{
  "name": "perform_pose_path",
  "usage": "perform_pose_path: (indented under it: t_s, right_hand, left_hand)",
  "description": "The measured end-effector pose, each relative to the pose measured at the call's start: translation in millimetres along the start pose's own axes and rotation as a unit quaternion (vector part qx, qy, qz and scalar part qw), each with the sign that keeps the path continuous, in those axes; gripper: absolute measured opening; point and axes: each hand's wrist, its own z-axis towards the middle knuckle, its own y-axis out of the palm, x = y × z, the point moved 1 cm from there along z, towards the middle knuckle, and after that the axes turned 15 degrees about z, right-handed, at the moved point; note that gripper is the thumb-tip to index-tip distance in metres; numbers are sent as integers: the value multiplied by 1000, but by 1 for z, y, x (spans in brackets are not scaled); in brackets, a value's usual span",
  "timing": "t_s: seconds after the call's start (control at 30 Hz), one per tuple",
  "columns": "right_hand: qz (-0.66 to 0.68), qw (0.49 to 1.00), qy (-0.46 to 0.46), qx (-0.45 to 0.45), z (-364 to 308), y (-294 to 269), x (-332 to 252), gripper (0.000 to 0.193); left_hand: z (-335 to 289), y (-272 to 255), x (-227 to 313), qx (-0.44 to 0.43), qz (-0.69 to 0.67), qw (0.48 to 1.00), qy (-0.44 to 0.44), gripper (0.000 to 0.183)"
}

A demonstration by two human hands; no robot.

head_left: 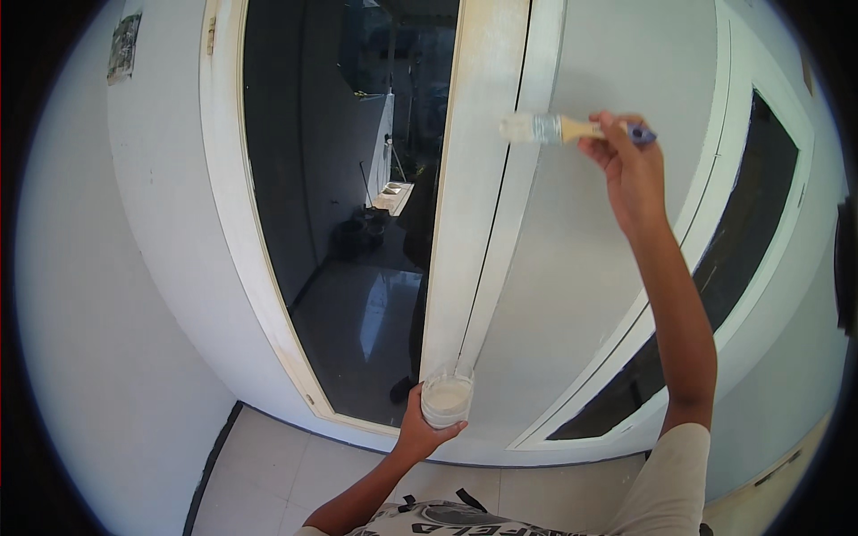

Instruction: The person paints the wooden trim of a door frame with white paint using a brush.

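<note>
A paintbrush with a pale wooden handle, a dark blue end and a metal band is gripped by my right hand, raised at the upper right. Its paint-coated bristles point left, over the white door frame; whether they touch the wood I cannot tell. Low in the middle, my left hand is wrapped round a clear plastic cup of off-white paint, held upright with its opening toward me. Behind the cup stands the lower part of the frame beside the dark glass door panel.
A white-framed window with dark glass is on the right. Grey-white walls flank the door. Light floor tiles with a dark skirting edge lie below. Hinges show on the door's left side. The glass reflects outdoor items.
</note>
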Motion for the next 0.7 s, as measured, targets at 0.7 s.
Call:
perform_pose_path:
  t_s: [0.7]
  right_hand:
    - [-431,770,-372,-289,124,63,-45,15]
  left_hand:
    - [16,-20,-1,5,-28,999,-18,98]
